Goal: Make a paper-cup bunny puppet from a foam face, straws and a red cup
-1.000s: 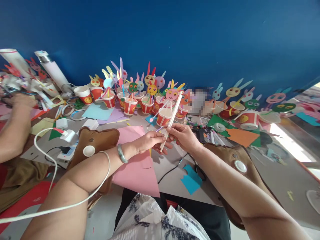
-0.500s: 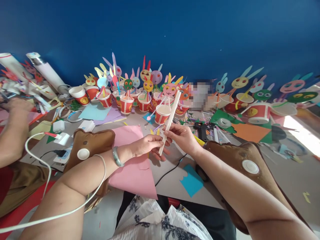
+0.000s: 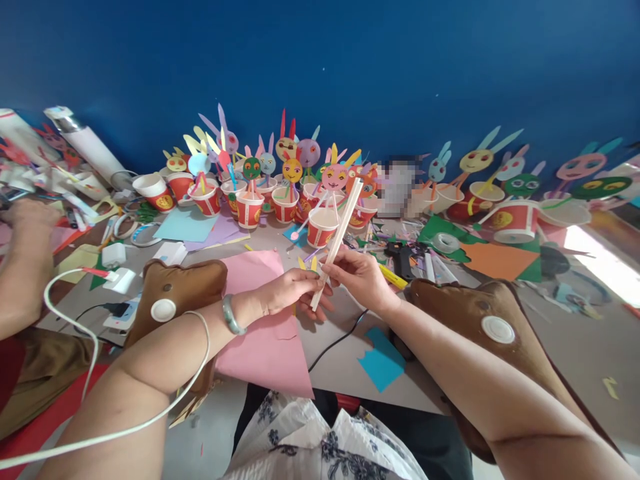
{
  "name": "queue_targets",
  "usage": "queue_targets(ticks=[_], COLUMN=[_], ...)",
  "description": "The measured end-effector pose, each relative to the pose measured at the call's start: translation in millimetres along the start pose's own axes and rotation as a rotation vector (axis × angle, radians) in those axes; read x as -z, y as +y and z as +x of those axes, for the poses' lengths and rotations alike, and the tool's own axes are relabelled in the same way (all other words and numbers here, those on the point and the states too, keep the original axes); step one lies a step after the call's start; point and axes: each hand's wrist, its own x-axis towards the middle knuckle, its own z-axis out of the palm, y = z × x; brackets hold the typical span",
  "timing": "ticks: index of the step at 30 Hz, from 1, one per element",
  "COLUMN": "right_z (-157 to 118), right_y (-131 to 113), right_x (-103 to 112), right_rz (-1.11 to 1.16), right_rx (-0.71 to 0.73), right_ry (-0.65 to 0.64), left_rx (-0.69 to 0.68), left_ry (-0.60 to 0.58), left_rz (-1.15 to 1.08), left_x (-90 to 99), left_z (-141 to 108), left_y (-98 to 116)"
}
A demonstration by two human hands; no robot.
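A pair of pale wooden chopsticks (image 3: 341,230) stands slanted in front of me, side by side, upper ends leaning to the right. My right hand (image 3: 361,277) pinches them between thumb and fingers below their middle. Lower down, my left hand (image 3: 295,290) has its thumb and forefinger closed at the sticks, while its other fingers spread out behind them. Just beyond the sticks is a red-and-white paper cup (image 3: 323,227) with a pink paper rabbit face (image 3: 335,177) above it. Pink paper (image 3: 265,320) lies under my left forearm.
Several more cups with paper rabbit faces line the blue wall (image 3: 320,67). Brown cushions (image 3: 175,287) lie by both forearms. A black glue gun (image 3: 401,259), a tape roll (image 3: 447,243) and a blue paper scrap (image 3: 383,360) lie rightward. A white cable crosses my left arm. A co-worker's arm (image 3: 25,267) is at left.
The whole view has shifted slightly, so things sit a little further left. Both hands keep their grip on the chopsticks, with almost no change in position.
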Motion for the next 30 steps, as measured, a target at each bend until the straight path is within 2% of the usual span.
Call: queue_targets(ticks=[4, 9, 17, 26, 30], right_z=[4, 4, 4, 4, 5], right_y=[5, 10, 11, 7, 10], right_x=[1, 1, 0, 0, 0], right_rz=[0.07, 0.126, 0.139, 0.084, 0.101], right_rx=[-0.049, -0.072, -0.116, -0.074, -0.061], right_ry=[-0.006, -0.029, -0.035, 0.021, -0.015], left_rx=[-0.011, -0.09, -0.045, -0.055, -0.02], left_ry=[-0.009, -0.012, -0.017, -0.007, -0.007], left_rz=[0.007, 0.002, 0.052, 0.06, 0.061], left_x=[0.0, 2.8, 5.2, 5.4, 5.0], left_z=[-1, 2, 1, -1, 0], left_y=[2, 1, 1, 4, 3])
